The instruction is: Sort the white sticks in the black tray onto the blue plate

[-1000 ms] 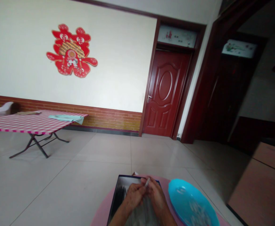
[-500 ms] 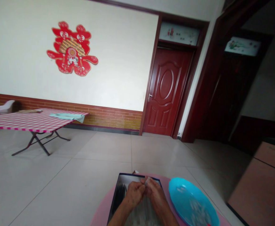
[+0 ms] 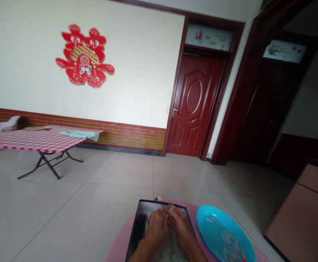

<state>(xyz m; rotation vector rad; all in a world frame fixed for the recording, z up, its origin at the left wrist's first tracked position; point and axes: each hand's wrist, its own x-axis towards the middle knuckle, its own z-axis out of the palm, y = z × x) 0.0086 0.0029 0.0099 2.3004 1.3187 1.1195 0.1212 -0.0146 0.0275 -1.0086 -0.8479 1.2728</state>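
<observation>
My left hand and my right hand meet above an open box with a dark blue rim. Both have their fingers pinched together around a small whitish piece, too small to name. Slim black pieces lie along the box's left side, and clear, glassy-looking pieces fill the part under my wrists. To the right of my right hand stands a blue plastic basin with a scatter of small clear pieces inside.
Box and basin rest on a round pink table. Farther off at left is a folding table with a checked cover and a pale green cloth. A brownish-pink cabinet stands at right; a red door is ahead.
The view has shifted slightly. My two hands stay together over the box, with the fingers moving only a little at the small piece.
</observation>
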